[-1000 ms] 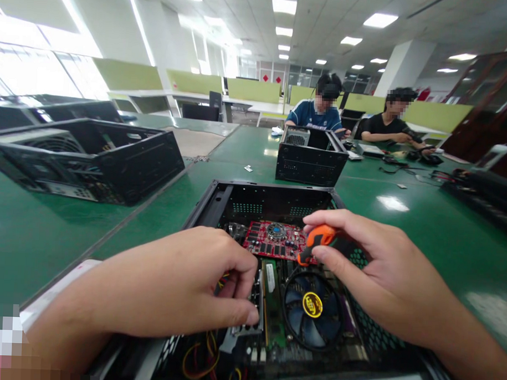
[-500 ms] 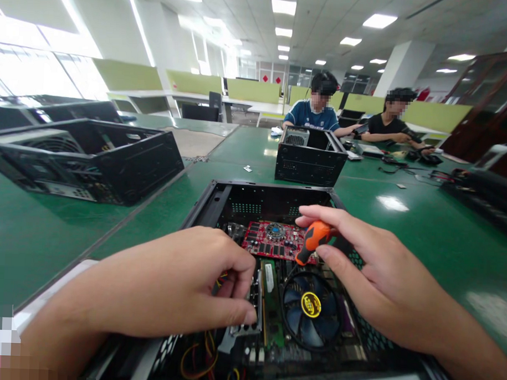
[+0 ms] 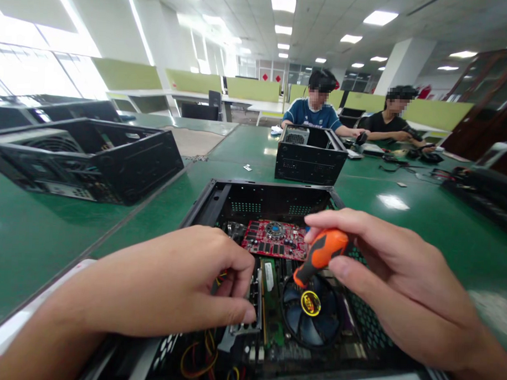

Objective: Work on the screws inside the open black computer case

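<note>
An orange-and-black screwdriver (image 3: 323, 254) slants over the cooling fan (image 3: 312, 311), its handle held between the fingers and thumb of my right hand (image 3: 383, 277). Its shaft is hard to make out. My left hand (image 3: 196, 282) is closed on a silver metal bracket (image 3: 255, 301), the thumb lying along its edge and the other fingers curled and partly hidden. Both hands are inside an open black computer case (image 3: 278, 193). Between bracket and fan stands a green memory module (image 3: 270, 279). Behind these lies a red graphics card (image 3: 260, 237).
Coloured cables (image 3: 206, 352) loop at the case's near left. Another open case (image 3: 133, 169) lies on the green table (image 3: 221, 155) at left, and a smaller case (image 3: 310, 161) stands beyond mine. Two people (image 3: 318, 112) sit across the table among parts and cables.
My right hand has moved right and slightly toward me, carrying the screwdriver from beside the graphics card to over the fan. The left hand has stayed in place.
</note>
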Available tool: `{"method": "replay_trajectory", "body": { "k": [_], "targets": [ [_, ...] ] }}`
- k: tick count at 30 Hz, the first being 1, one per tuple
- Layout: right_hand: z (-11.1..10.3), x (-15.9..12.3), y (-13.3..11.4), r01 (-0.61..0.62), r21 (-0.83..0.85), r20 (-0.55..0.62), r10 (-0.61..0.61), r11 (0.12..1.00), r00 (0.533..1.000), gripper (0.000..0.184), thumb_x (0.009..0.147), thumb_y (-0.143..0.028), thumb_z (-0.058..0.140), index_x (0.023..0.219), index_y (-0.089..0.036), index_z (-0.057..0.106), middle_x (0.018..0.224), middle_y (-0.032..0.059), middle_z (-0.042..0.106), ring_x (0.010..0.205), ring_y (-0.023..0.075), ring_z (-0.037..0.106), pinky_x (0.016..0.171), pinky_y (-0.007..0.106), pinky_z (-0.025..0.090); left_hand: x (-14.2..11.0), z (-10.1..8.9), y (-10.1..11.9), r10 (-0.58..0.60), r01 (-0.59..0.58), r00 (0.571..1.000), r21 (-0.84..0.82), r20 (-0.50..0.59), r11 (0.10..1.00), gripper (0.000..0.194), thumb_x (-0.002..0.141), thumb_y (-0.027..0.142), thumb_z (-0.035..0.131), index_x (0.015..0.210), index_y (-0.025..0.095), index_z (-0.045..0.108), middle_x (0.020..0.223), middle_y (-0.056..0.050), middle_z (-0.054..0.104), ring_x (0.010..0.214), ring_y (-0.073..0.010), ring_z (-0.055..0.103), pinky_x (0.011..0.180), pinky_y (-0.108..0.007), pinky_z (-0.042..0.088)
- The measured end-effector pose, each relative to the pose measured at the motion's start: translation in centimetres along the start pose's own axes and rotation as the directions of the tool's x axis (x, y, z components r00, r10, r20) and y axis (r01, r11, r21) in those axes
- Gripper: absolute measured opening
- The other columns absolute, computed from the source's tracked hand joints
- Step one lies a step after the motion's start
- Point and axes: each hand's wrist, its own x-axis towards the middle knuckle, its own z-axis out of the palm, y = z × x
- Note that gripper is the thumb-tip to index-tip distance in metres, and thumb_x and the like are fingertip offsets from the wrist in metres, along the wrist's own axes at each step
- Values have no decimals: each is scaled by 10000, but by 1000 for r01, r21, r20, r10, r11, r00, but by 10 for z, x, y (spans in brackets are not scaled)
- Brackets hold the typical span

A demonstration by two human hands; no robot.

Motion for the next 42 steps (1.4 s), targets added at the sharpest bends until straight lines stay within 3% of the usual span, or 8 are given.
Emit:
{"method": "replay_trajectory", "body": {
  "k": [5, 16, 21, 24, 28, 32, 37, 42],
  "targets": [
    [-7, 1, -2, 83, 183, 156, -113, 980, 981, 253, 1169, -205, 849, 1410, -234, 922, 1296, 62, 1029, 1134, 223, 1000, 1047, 242, 783, -2, -1, 3, 4, -4, 1000, 6, -2, 1000, 243, 998, 414, 915, 797, 323, 814, 740, 63, 807, 685, -188, 716, 664, -323, 461],
    [-8, 2, -4, 82, 76, 212, -96, 994, 973, 266, 1188, -225, 810, 1415, -258, 945, 1301, 72, 1031, 1137, 257, 1004, 1006, 310, 815, -1, -1, -1, 35, -36, 999, -28, -17, 999, 241, 996, 367, 926, 800, 321, 793, 738, 53, 799, 669, -200, 716, 650, -336, 459],
    [-2, 6, -2, 171, 154, 150, -195, 973, 969, 108, 1142, -287, 987, 1183, -241, 899, 1001, 8, 977, 828, 183, 917, 820, 263, 749, 0, 0, -1, 28, -28, 999, -15, -16, 1000, 232, 985, 381, 932, 797, 326, 808, 736, 48, 800, 666, -200, 703, 640, -341, 448],
    [-2, 10, -2, 165, 138, 154, -185, 977, 971, 277, 1151, -399, 1043, 1022, -242, 856, 846, -29, 907, 686, 145, 822, 689, 242, 669, 0, 0, -1, 17, -18, 1000, -16, -15, 1000, 231, 974, 398, 925, 787, 331, 807, 727, 47, 799, 659, -202, 703, 636, -346, 453],
    [-6, 9, -2, 155, 129, 217, -181, 979, 959, 141, 1210, -353, 966, 1247, -220, 935, 1054, 43, 1001, 904, 201, 948, 853, 272, 771, -1, 0, -1, 29, -30, 999, -12, -16, 999, 226, 978, 419, 897, 790, 333, 804, 724, 50, 797, 657, -200, 698, 641, -351, 456],
    [-10, 4, -2, 61, 26, 265, -66, 998, 962, 491, 1169, -236, 876, 1659, -243, 853, 1541, 131, 990, 1346, 307, 990, 1171, 388, 812, -2, 0, -2, 35, -35, 999, -21, -28, 999, 229, 973, 441, 897, 791, 335, 807, 739, 44, 813, 677, -209, 725, 651, -360, 467],
    [-2, -1, 1, -28, 62, 116, 20, 998, 993, 344, 1164, -156, 764, 1475, -291, 824, 1344, 78, 994, 1195, 259, 997, 998, 312, 815, -2, 0, -1, 27, -28, 1000, -19, -15, 999, 223, 979, 423, 883, 791, 331, 806, 730, 39, 812, 663, -212, 723, 643, -362, 468],
    [9, 2, 4, -83, -129, -59, 76, 988, 995, 243, 1158, -141, 694, 1334, -284, 784, 1191, 70, 963, 1014, 259, 966, 868, 346, 771, -2, 0, 1, 16, -16, 1000, -27, -14, 1000, 233, 977, 386, 908, 785, 321, 792, 716, 50, 797, 642, -193, 698, 626, -344, 454]
  ]
}}
